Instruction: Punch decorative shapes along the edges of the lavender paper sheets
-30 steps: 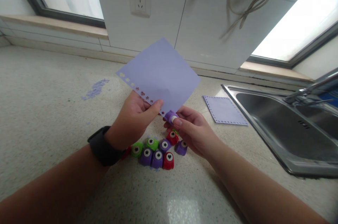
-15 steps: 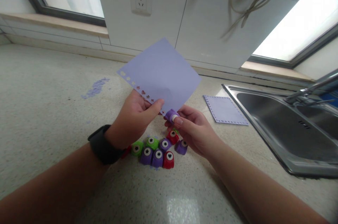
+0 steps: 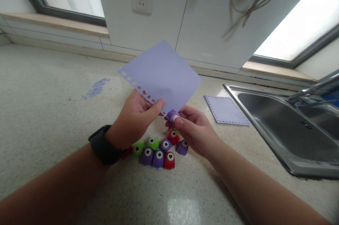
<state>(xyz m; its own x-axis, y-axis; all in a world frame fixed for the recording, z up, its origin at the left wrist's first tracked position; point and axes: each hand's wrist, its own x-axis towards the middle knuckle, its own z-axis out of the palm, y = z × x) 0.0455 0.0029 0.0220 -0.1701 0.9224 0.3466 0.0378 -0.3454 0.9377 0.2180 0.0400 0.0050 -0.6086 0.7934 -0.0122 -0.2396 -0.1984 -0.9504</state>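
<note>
Pinches lilac sheet in closed left hand, apparently to steady it. Clasps purple punch in curled right hand, with thumb against white button, presumably for leverage.

Clustered punches block the middle; the nearer counter offers passage.

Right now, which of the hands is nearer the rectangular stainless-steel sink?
Right. The right hand is left of the sink; the left hand is farther left, gripping the square lilac paper sheet.
</note>
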